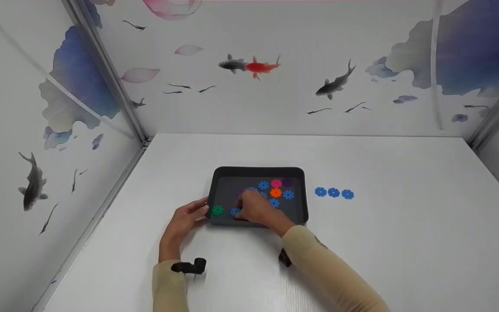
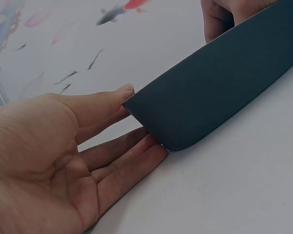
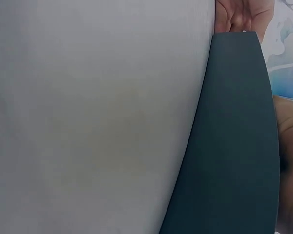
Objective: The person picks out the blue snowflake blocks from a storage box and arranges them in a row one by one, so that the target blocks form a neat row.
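Note:
A dark rectangular tray point(image 1: 258, 171) holds several flat, notched plastic discs. Its left end is touched by my left hand point(image 1: 184, 220); in the left wrist view, the thumb point(image 2: 105, 100) lies near the rim corner and the other fingers extend fairly straight against the outer wall. My right hand point(image 1: 256, 208) reaches down inside the tray, its fingertips at a blue notched disc point(image 1: 234, 211). Whether they pinch it is hidden. A green disc point(image 1: 217, 210) lies at the tray's front left corner. In the right wrist view, the tray wall point(image 3: 229, 131) covers the right fingertips.
Right of the tray, three blue discs point(image 1: 333, 192) lie in a row on the white table point(image 1: 388, 242). Inside the tray are an orange disc point(image 1: 276, 192), a pink disc point(image 1: 276, 183), a purple disc point(image 1: 288, 182) and more blue ones. Fish-printed panels point(image 1: 249, 104) enclose the table.

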`<state>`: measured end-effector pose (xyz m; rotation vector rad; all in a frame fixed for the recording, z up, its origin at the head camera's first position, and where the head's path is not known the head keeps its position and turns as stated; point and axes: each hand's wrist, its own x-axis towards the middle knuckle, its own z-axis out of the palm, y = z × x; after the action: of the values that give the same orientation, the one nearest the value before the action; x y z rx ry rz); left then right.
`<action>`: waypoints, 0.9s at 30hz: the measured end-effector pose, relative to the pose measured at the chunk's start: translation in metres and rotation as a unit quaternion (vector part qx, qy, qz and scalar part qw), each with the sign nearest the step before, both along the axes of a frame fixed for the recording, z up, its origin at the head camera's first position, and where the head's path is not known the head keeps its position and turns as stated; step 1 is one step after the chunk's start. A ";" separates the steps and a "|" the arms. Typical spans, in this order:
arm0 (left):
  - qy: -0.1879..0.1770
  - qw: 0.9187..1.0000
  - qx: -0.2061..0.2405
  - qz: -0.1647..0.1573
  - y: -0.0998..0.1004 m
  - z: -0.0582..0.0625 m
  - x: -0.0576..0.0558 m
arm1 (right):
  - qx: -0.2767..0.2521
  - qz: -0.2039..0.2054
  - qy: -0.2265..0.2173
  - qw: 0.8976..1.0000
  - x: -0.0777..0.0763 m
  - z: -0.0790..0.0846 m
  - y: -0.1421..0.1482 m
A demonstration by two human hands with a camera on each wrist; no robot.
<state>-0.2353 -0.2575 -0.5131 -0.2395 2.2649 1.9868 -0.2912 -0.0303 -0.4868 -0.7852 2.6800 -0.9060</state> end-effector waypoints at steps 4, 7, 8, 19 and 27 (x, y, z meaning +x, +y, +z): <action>0.001 1.000 -0.003 0.002 0.000 0.000 0.000 | 0.015 -0.003 -0.001 1.000 0.001 0.002 -0.001; 0.001 1.000 -0.004 0.002 0.000 0.000 0.001 | 0.020 -0.001 0.000 1.000 0.001 0.002 -0.001; 0.000 1.000 -0.004 0.002 -0.001 0.000 0.000 | 0.020 0.000 0.002 1.000 0.001 0.002 -0.001; -0.011 1.000 -0.004 -0.001 -0.002 0.003 0.000 | -0.074 -0.027 0.061 0.995 -0.003 0.007 0.011; 0.000 1.000 0.003 -0.007 -0.001 0.002 0.001 | -0.045 -0.008 0.021 0.999 -0.011 0.008 0.030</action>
<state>-0.2346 -0.2586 -0.5114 -0.2216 2.2525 1.9868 -0.3026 -0.0005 -0.4786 -0.8121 2.7002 -1.0318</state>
